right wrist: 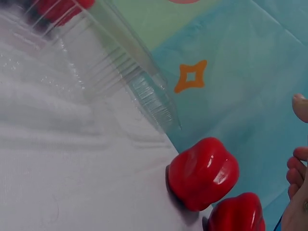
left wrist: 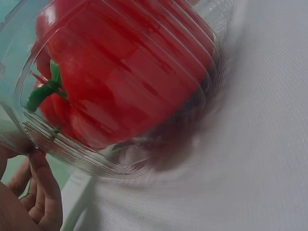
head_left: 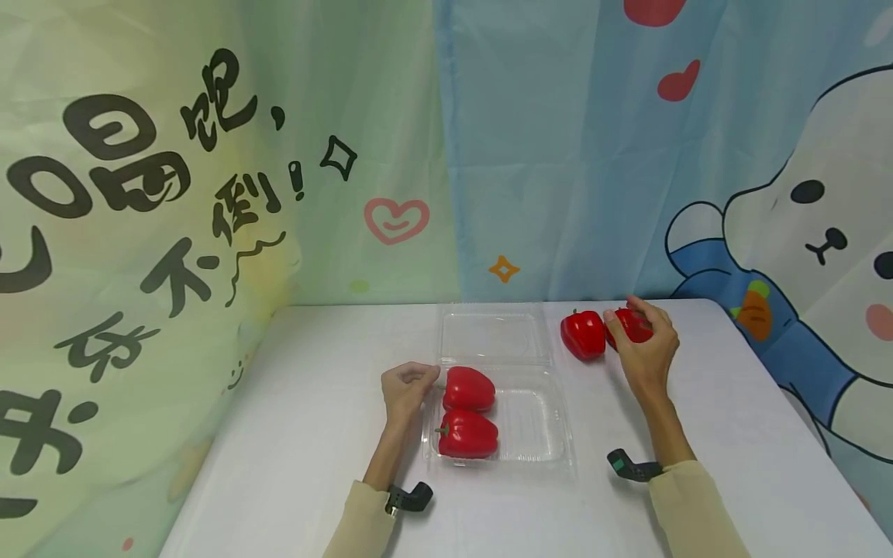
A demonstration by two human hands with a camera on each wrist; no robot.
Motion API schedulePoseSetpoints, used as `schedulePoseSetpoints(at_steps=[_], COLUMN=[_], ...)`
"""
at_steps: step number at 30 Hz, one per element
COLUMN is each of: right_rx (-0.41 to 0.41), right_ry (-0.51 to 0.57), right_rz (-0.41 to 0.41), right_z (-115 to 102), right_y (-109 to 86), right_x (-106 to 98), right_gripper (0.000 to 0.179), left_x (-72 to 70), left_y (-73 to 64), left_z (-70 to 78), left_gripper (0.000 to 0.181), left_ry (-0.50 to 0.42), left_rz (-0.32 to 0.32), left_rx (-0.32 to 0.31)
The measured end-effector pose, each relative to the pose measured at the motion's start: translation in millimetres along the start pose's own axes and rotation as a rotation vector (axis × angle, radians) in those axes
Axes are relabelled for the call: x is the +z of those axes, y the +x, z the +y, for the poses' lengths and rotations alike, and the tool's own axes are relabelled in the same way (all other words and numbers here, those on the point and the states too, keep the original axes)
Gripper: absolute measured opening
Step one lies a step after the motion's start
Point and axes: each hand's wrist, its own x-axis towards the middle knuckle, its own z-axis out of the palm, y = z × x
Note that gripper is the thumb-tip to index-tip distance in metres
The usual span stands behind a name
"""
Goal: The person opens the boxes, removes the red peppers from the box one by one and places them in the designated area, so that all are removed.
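My left hand pinches the left rim of a clear plastic clamshell container; in the left wrist view, thumb and fingers meet at that rim. Two red bell peppers lie on their sides in the container's left half, stems to the left. To the right of the container, a third red bell pepper stands on the table beside another red bell pepper. Over that rightmost pepper is my right hand, thumb and fingers spread apart; the right wrist view shows a gap between them.
The container's lid lies folded back toward the rear of the white table. A printed curtain hangs right behind the table's back edge. Each wrist wears a black camera mount.
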Motion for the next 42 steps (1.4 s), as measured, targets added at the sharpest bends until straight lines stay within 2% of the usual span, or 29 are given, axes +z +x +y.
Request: schedulePoseSetpoints(at_steps=[7,16,24,31,42], right_rx=[-0.087,-0.163,-0.198,-0.224,-0.226], right_ry=[-0.039,0.019,0.012,0.028,0.074], right_rz=[-0.140,-0.226,-0.346,-0.415,-0.518], right_z=[-12.9,-21.4,-32.5,-39.1,-51.7], right_y=[-5.3,-14.6,-28.5,-37.9,-49.8], right_x=[-3.1,-2.7,-1.5,3.5,5.4], right_gripper=[0.059,0.061,0.066,0.070,0.066], left_x=[-1.3,-1.5,-1.4,-2.0,-1.8], left_y=[0.7,3.0,2.4,1.9,1.5], left_z=[0.1,-1.5,-0.8,-0.1,0.2], left_gripper=[0.016,0.015,0.015,0.015,0.015], left_ry=[-0.012,-0.008,-0.006,-0.035,-0.043], left_rz=[-0.007,-0.009,-0.018,-0.022,-0.021], left_rx=[-0.012,0.017,0.004,-0.007,-0.003])
